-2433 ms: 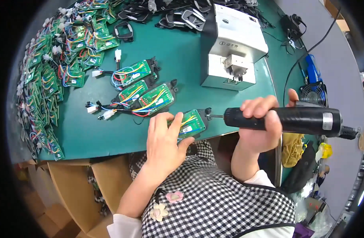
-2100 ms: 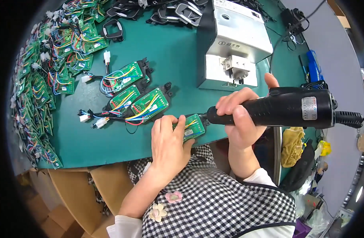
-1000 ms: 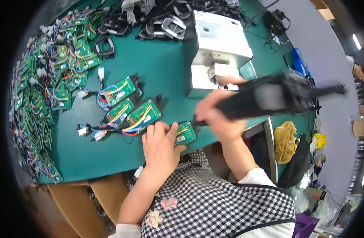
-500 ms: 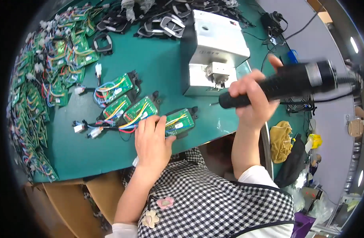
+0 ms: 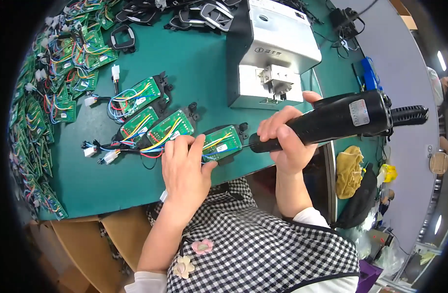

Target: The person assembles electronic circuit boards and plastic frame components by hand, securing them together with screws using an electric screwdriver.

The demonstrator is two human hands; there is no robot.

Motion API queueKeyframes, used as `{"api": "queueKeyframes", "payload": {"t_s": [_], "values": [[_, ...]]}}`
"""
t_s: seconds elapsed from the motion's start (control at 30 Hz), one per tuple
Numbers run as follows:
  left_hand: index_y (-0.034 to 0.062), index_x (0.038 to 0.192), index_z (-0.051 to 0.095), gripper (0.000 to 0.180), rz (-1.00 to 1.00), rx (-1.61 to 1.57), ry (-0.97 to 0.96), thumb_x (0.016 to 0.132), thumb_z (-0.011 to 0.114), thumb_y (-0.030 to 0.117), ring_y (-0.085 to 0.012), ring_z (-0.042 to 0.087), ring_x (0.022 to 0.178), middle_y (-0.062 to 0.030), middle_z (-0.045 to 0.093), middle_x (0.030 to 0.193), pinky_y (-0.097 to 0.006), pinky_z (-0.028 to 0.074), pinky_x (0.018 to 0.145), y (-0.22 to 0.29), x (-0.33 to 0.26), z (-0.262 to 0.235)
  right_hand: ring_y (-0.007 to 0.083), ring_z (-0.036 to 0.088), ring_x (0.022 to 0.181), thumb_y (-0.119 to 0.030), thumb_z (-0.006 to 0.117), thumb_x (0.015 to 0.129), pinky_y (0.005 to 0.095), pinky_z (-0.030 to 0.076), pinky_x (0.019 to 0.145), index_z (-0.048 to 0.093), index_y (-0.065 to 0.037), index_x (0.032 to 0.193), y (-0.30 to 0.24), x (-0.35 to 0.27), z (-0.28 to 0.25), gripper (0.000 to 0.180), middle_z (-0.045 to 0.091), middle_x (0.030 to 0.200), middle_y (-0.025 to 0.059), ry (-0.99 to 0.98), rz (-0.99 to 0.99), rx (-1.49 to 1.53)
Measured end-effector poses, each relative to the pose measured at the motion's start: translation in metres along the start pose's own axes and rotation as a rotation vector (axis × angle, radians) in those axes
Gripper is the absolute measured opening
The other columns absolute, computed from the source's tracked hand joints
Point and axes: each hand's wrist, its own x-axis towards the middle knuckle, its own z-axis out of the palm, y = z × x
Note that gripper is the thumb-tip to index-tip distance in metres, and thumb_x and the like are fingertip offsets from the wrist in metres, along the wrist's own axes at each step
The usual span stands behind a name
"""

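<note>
A: Where is the piece being worked on?
B: The green circuit board [image 5: 223, 141] sits in a black mount [image 5: 243, 128] near the front edge of the green table [image 5: 194, 73], between the two hands

A: What is the left grip doing?
B: The left hand [image 5: 186, 168] has closed on the left end of that board, fingers at its upper side and thumb at the lower corner

A: And the right?
B: The right hand [image 5: 288, 139] is wrapped around a black power screwdriver [image 5: 338, 119], which points left, its thin bit reaching the board's right edge; whether it touches, I cannot tell

A: Anything close by?
B: Just left and beyond, three more mounted boards with coloured wires: a front one [image 5: 170, 129], a middle one [image 5: 138, 126] and a far one [image 5: 140, 100]. White connectors [image 5: 110, 156] trail to their left

A: And further out?
B: A heap of wired boards [image 5: 36, 127] along the left side, a loose dark frame [image 5: 122, 39] beside it, more frames [image 5: 216, 15] at the back, and a silver-white machine [image 5: 277, 44] beyond the right hand
</note>
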Motion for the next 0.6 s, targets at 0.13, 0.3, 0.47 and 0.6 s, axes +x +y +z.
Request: {"api": "queueKeyframes", "payload": {"t_s": [0.13, 0.3, 0.47, 0.6], "values": [[-0.0009, 0.104, 0.059, 0.051, -0.017, -0.006, -0.014, 0.056, 0.076, 0.005, -0.0270, 0.047, 0.087, -0.0099, 0.050, 0.093, -0.036, 0.040, 0.075, -0.001, 0.001, -0.001, 0.0177, 0.053, 0.057, 0.002, 0.057, 0.073, 0.0316, 0.047, 0.059, 0.023, -0.001, 0.126, 0.006, 0.005, -0.005, 0.063, 0.053, 0.066, 0.0093, -0.003, 0.043, 0.240], [-0.0013, 0.104, 0.060, 0.052, -0.054, -0.028, -0.021, 0.054, 0.076, 0.002, -0.0278, 0.047, 0.084, -0.0111, 0.050, 0.092, -0.036, 0.041, 0.075, 0.002, 0.007, -0.002, 0.0170, 0.053, 0.057, 0.003, 0.058, 0.071, 0.0282, 0.046, 0.057, 0.023, 0.002, 0.123, 0.008, 0.005, -0.007, 0.063, 0.055, 0.067, 0.0107, -0.133, 0.071, 0.201], [-0.0010, 0.104, 0.060, 0.055, -0.011, 0.000, -0.007, 0.053, 0.077, 0.001, -0.0279, 0.048, 0.086, -0.0109, 0.051, 0.092, -0.036, 0.041, 0.075, 0.005, 0.005, -0.003, 0.0127, 0.049, 0.051, 0.001, 0.063, 0.068, 0.0233, 0.041, 0.052, 0.041, -0.003, 0.116, 0.000, 0.002, -0.011, 0.052, 0.059, 0.071, 0.0049, -0.298, 0.002, 0.018], [-0.0013, 0.103, 0.060, 0.051, 0.057, 0.000, -0.012, 0.054, 0.075, 0.002, -0.0272, 0.049, 0.090, -0.0101, 0.053, 0.097, -0.036, 0.042, 0.076, 0.014, -0.003, 0.007, 0.0206, 0.055, 0.055, -0.005, 0.059, 0.076, 0.0361, 0.049, 0.058, 0.015, -0.006, 0.129, -0.044, 0.047, -0.014, 0.069, 0.052, 0.066, 0.0081, -0.018, -0.370, 0.211]]}}
